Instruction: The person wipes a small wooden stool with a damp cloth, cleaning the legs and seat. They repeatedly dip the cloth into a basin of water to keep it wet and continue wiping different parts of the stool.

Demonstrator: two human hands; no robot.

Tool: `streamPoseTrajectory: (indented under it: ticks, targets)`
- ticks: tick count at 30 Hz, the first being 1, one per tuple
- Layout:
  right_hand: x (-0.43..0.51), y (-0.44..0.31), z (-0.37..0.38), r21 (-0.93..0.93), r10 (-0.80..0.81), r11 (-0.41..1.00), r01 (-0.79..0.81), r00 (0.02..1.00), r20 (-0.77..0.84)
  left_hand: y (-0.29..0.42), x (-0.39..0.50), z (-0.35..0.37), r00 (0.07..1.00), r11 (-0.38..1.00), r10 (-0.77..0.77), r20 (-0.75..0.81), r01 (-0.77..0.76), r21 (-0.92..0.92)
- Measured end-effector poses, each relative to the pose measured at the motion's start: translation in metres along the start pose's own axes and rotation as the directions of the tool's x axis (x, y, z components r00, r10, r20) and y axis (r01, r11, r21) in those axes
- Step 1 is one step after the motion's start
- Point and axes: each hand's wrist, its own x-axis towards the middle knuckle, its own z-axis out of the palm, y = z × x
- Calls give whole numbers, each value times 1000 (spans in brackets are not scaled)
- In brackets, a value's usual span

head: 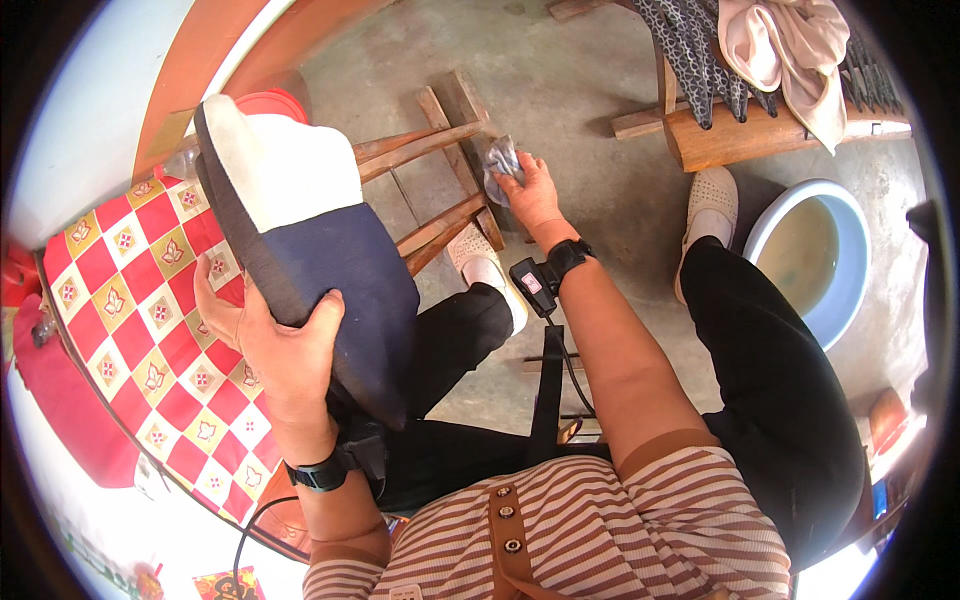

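My left hand [277,337] grips a navy, white and dark grey panelled item [330,255], bag-like in shape, by its dark side. It is held up in front of the table edge, tilted, with its white part away from me. I cannot tell exactly what it is. My right hand [532,191] pinches a crumpled grey cloth [501,166] out over the floor, apart from the panelled item. Below the cloth lies a wooden frame [442,150] of slats. Each wrist wears a black strap, the right one with a small device on it.
A table with a red checked cloth [150,315] stands at left, a red tub [281,101] behind it. At right, a blue basin [851,262] holds murky water. Pale satin fabric [787,52] and dark patterned fabric [697,60] lie over a wooden bench [720,142].
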Motion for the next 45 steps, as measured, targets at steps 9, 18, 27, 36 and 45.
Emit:
streamPoseTrajectory:
  ticks: [9,18,27,36,45]
  targets:
    - [-5,12,7,-19,9,1000,-10,999,-39,-17,6,-5,914,725,-143,379,357,-589]
    - [-19,2,15,258,-46,966,32,998,50,-16,7,2,922,772,-153,356,337,-539]
    - [-64,-108,13,679,-550,711,184,748,372,-18,8,10,917,618,-144,372,377,-690]
    - [-26,-75,0,518,-642,732,443,703,307,-24,7,15,924,635,-145,354,361,-683]
    - [-42,-116,15,715,-767,615,332,461,446,-18,9,16,931,562,-139,338,355,-747]
